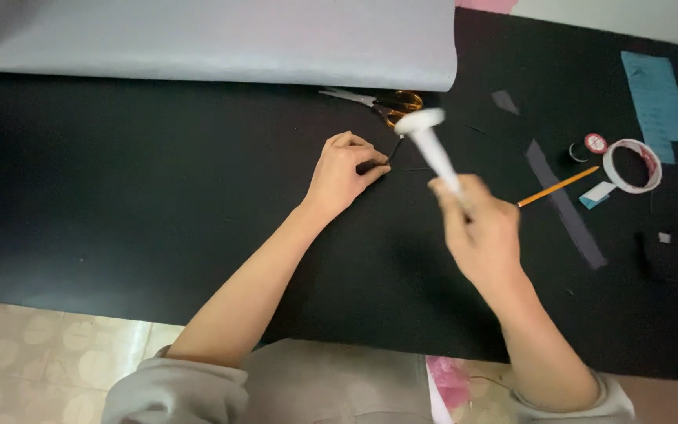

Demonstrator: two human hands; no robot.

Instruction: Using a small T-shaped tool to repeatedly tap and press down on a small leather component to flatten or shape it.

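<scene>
the right hand point(482, 229) is clenched around the lower end of a white rolled paper tube point(431, 145), which tilts up and to the left above the black surface point(119, 204), its image blurred. the left hand point(342, 173) rests on the surface with fingers curled, pinching a thin dark strip point(395, 148) just beside the orange-handled scissors point(382, 103), which lie at the edge of a large grey paper sheet point(213, 39). to the right, well apart from both hands, lie a yellow pencil point(557, 187), a grey paper strip point(565, 204), a white tape roll point(632, 166) and a blue paper piece point(657, 102).
</scene>
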